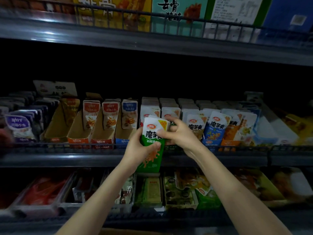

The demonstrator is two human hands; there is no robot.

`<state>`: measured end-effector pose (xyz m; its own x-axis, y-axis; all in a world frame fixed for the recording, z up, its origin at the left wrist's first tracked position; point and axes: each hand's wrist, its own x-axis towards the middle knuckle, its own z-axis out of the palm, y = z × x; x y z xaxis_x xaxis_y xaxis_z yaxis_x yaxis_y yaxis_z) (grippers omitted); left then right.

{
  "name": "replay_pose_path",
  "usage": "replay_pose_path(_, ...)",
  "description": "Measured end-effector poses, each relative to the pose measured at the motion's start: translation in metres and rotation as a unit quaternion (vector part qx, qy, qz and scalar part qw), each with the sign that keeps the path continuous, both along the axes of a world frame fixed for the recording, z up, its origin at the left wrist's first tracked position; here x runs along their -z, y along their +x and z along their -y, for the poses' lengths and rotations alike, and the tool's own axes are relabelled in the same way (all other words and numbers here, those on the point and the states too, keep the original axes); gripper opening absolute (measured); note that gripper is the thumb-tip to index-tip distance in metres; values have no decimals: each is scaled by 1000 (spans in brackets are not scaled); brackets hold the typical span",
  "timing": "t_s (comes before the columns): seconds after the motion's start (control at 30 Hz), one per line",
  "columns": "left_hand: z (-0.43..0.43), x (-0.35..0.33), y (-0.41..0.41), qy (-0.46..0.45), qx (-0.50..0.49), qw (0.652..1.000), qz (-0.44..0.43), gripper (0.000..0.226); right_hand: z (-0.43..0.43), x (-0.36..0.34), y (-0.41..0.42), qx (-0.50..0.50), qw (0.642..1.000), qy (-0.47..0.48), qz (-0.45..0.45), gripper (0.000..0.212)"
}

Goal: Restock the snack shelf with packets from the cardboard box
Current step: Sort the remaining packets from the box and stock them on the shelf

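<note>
**Both hands on a green carton at the middle shelf**

Two bare forearms rise from the near edge and meet in the centre. Under them runs the lower shelf, with clear trays of red packs at left and green packs towards the middle; the goods further right are too blurred to name.

The left hand grips the carton from its left side, fingers curled behind it and thumb pressed on the green front. The carton is upright and held in the air, just in front of the rail of the middle shelf. A white-topped packet stands out of the carton's top (red logo, yellow corner). The right hand pinches this packet, thumb on its face and fingers curled over the top behind it.

On the middle shelf, behind the hands, rows of white packets stand on edge. To their right sit a blue carton and an orange carton, both full. To the left are open brown cartons with only a few red-topped packets at the back, then purple packs at far left.

Farthest and highest, the top shelf carries large boxes behind a wire rail: a yellow box, a teal box and a dark blue box.
</note>
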<state>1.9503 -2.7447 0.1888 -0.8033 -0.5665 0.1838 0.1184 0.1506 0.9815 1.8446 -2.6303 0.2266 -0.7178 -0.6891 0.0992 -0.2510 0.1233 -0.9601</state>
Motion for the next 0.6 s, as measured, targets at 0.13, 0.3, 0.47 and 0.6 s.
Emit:
replay_pose_path(0.13, -8, -2, 0, -64, 29, 997, 10, 45, -13, -2, 0, 0, 999, -10, -34, 21)
replay_pose_path(0.3, 18, 15, -2, -239, -146, 958, 59, 48, -34, -19, -29, 136, 966, -98, -197, 15)
replay_pose_path(0.47, 49, 39, -6, -428, -304, 832, 181, 47, -20, -19, -55, 168, 942, -118, -265, 24)
replay_pose_path(0.6, 70, 60, -3, -443, -319, 800, 247, 56, -11, -3, -70, 179, 927, -25, -327, 22)
